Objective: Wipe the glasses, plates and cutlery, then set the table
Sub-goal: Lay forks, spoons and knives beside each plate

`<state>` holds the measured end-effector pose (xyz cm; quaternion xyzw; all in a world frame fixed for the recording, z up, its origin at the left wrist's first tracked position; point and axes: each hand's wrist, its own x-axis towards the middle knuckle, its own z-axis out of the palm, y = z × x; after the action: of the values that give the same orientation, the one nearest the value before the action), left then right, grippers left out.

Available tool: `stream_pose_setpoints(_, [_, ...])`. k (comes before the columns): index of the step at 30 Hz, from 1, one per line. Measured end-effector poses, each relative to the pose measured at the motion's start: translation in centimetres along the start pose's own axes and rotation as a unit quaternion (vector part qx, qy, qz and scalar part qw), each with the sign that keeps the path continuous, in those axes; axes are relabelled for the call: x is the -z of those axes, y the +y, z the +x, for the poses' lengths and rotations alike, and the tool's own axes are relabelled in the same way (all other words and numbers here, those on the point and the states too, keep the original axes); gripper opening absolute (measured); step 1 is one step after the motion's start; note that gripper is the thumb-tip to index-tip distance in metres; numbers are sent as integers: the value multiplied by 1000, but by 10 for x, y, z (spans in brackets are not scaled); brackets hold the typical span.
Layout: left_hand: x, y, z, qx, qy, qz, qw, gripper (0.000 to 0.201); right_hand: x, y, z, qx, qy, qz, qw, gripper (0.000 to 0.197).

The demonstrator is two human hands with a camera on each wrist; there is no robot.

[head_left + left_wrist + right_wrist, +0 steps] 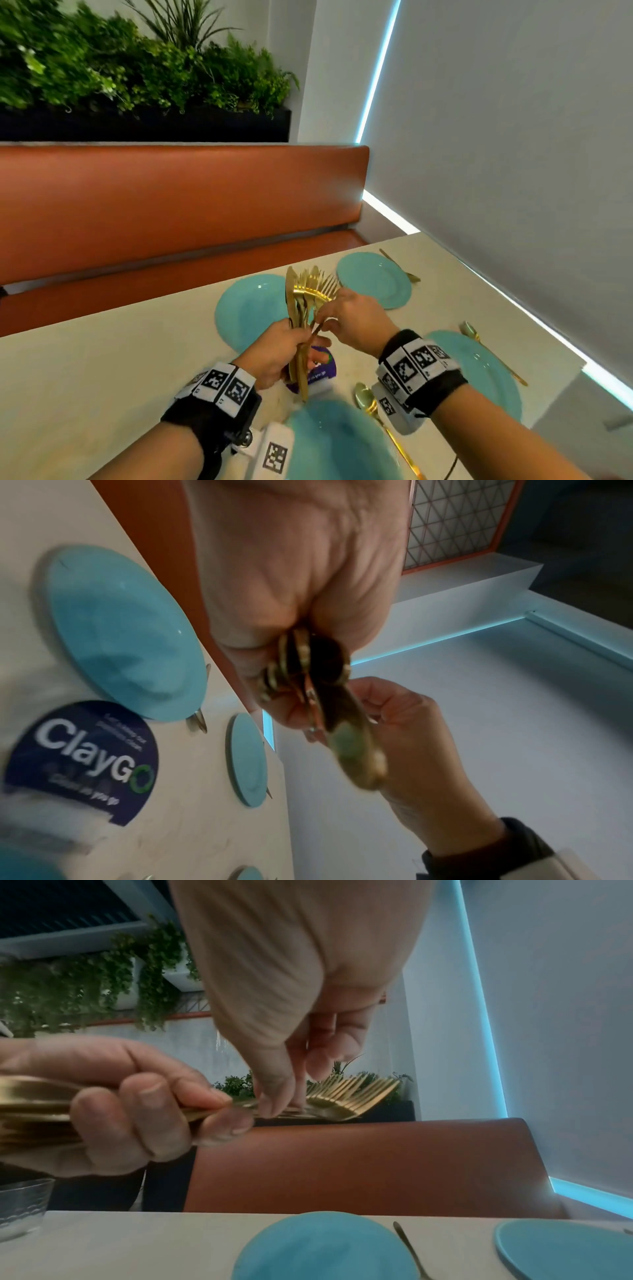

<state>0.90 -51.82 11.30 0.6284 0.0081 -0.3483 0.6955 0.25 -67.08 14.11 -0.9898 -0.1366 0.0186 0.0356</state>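
Observation:
My left hand grips a bundle of gold cutlery, forks and knives fanned upward above the table. My right hand pinches one piece of that bundle just above the left fist. In the right wrist view, thumb and fingers close on the fork necks, behind the tines. From the left wrist, the handle ends stick out of my left hand. Several turquoise plates lie on the table, such as the far ones.
Gold spoons lie beside the near plates, and another piece by the far right plate. A purple ClayGo sticker marks the table. A glass stands at the left. An orange bench runs behind the table.

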Motion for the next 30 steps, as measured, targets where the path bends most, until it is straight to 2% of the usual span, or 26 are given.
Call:
stream_pose_setpoints(4, [21,-11,-40,-1,-27,26,999,20,-2,-36,-19,13,-53,13,998,24])
stream_pose_setpoints(8, [33,-22,-58,0,-45,67,997,21,-2,-60,-28,14,-113,-5,994,24])
stream_pose_setpoints(11, [40,-30,-54,-5,-12,88,996,12,-9,-64,-24,-6,-161,-25,987,24])
stream_pose_setpoints(13, [46,-31,-44,-8,32,79,996,17,-16,-58,-19,-32,-192,-26,980,24])
stream_pose_setpoints(17, [70,-25,-15,-21,137,55,989,19,-30,-16,-5,-113,-206,15,972,19])
stream_pose_setpoints(20, [86,-19,7,-12,195,21,981,14,-43,36,20,-227,-146,82,959,16])
stream_pose_setpoints(22, [92,-13,22,-4,209,1,978,12,-52,67,42,-306,-127,99,938,20])
stream_pose_setpoints(25, [95,-8,49,1,209,-7,978,17,-71,103,79,-388,-149,53,908,36])
stream_pose_setpoints(27, [96,-5,66,0,202,-18,979,18,-84,120,104,-420,-145,58,894,42])
stream_pose_setpoints(30, [98,-3,90,5,194,-36,980,14,-103,139,139,-431,-153,64,887,45])
